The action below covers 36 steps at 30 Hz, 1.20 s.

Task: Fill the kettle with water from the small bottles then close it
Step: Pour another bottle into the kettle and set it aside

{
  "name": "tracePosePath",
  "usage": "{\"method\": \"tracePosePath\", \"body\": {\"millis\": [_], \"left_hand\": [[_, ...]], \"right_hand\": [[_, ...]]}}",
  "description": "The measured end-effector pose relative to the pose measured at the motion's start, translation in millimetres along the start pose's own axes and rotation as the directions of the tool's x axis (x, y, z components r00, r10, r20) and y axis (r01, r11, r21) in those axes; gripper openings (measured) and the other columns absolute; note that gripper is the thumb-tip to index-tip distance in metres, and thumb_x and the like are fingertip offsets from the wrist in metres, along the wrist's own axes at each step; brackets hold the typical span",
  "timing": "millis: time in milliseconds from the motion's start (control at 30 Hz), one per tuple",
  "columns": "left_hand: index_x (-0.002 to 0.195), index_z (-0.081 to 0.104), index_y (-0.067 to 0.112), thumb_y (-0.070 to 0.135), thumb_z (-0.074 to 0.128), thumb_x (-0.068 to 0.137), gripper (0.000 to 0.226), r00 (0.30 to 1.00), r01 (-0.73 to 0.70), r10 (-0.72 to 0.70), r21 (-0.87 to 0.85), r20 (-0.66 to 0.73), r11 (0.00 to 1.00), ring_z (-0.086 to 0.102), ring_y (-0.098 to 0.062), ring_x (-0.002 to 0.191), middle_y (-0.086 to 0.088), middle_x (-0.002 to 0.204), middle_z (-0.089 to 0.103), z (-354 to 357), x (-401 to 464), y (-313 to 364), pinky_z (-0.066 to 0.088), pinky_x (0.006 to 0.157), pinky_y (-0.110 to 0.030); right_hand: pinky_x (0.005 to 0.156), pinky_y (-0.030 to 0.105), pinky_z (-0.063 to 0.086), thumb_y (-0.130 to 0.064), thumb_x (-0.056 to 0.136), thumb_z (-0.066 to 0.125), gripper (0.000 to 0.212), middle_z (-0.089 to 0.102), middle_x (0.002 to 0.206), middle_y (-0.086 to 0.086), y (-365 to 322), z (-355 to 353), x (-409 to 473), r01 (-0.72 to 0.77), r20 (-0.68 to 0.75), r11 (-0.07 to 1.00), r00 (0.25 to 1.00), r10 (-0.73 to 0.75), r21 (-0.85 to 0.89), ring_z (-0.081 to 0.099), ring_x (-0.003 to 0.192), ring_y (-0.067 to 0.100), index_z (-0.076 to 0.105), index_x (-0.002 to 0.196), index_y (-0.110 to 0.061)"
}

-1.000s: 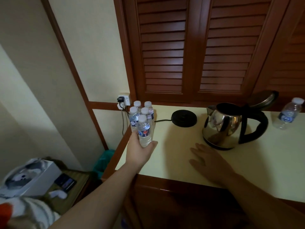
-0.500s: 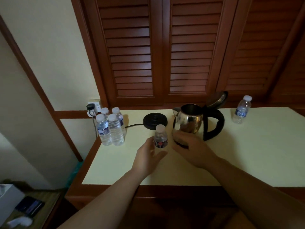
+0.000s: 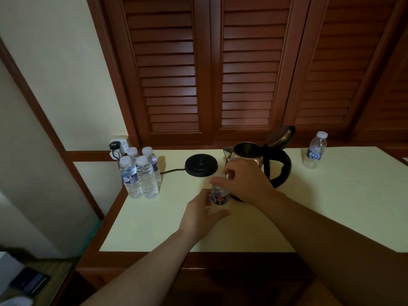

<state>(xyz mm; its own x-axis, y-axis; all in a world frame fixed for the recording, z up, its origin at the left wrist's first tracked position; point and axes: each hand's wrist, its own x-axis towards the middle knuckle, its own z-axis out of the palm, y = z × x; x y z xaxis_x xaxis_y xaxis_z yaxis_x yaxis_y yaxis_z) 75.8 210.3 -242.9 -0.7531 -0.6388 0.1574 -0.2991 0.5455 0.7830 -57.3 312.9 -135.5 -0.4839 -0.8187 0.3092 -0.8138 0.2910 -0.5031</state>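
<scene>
Head view
Kettle: we see the shiny kettle [image 3: 258, 160] standing on the desk [image 3: 331, 206] with its lid [image 3: 280, 136] tipped up.
Small bottle: the small bottle [image 3: 219, 196] stands upright just in front of the kettle.
Left hand: our left hand [image 3: 204, 214] wraps its fingers around the bottle's lower part.
Right hand: our right hand [image 3: 245, 181] pinches the bottle's top with curled fingers.
Other bottles: four bottles [image 3: 141, 173] stand well left of the kettle; one bottle [image 3: 315, 150] stands to its right.
Base: the black base [image 3: 201, 164] sits just left of the kettle.
</scene>
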Motion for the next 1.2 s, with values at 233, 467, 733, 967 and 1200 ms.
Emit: {"method": "tracePosePath", "body": {"millis": [233, 467, 733, 967, 1200], "left_hand": [[0.125, 0.057, 0.033, 0.043, 0.08, 0.086, 0.046, 0.996, -0.031, 0.03, 0.01, 0.083, 0.999, 0.058, 0.013, 0.088, 0.025, 0.102, 0.062, -6, 8, -4, 0.042, 0.071, 0.0], [0.129, 0.056, 0.036, 0.044, 0.079, 0.087, 0.049, 0.99, -0.082, 0.086, -0.044, 0.109, 0.996, 0.064, 0.004, 0.103, 0.02, 0.118, 0.068, -7, 9, -7, 0.048, 0.08, -0.006], [0.124, 0.057, 0.039, 0.044, 0.08, 0.086, 0.044, 0.983, -0.123, 0.131, -0.071, 0.126, 0.99, 0.064, 0.002, 0.1, 0.02, 0.112, 0.069, -8, 12, -13, 0.057, 0.087, -0.03], [0.121, 0.056, 0.04, 0.045, 0.08, 0.085, 0.043, 0.985, -0.119, 0.126, -0.073, 0.116, 0.99, 0.062, 0.003, 0.098, 0.017, 0.107, 0.066, -8, 12, -14, 0.054, 0.078, -0.017], [0.131, 0.056, 0.034, 0.042, 0.086, 0.08, 0.06, 0.99, -0.094, 0.111, -0.174, 0.086, 0.98, 0.061, 0.009, 0.112, 0.023, 0.119, 0.067, -4, 9, -10, 0.051, 0.091, -0.01]], "right_hand": [[0.071, 0.038, 0.046, -0.031, 0.1, 0.06, 0.027, 0.05, 0.091, 0.0, -1, -18, 11, 0.169, 0.265, 0.982, 0.954, -0.143, -0.081, 0.05, 0.08, 0.014, 0.069, 0.084, -0.011], [0.076, 0.027, 0.053, -0.043, 0.093, 0.071, 0.042, 0.067, 0.105, -0.004, -4, -27, 19, 0.058, 0.301, 0.998, 0.953, -0.046, -0.032, 0.064, 0.092, 0.011, 0.066, 0.129, -0.02], [0.078, 0.032, 0.049, -0.037, 0.094, 0.066, 0.012, 0.055, 0.103, -0.009, -1, -22, 18, 0.143, 0.31, 0.99, 0.942, -0.13, -0.019, 0.054, 0.091, 0.007, 0.07, 0.105, -0.032], [0.086, 0.022, 0.045, -0.027, 0.101, 0.06, 0.038, 0.053, 0.117, -0.014, 11, -34, 13, 0.066, 0.191, 0.992, 0.978, -0.085, 0.106, 0.056, 0.103, 0.002, 0.061, 0.14, -0.027], [0.088, 0.04, 0.058, -0.037, 0.098, 0.067, 0.022, 0.067, 0.104, -0.008, 65, -22, -35, -0.109, 0.223, 0.994, 0.969, 0.107, -0.001, 0.063, 0.093, 0.007, 0.069, 0.116, -0.025]]}}
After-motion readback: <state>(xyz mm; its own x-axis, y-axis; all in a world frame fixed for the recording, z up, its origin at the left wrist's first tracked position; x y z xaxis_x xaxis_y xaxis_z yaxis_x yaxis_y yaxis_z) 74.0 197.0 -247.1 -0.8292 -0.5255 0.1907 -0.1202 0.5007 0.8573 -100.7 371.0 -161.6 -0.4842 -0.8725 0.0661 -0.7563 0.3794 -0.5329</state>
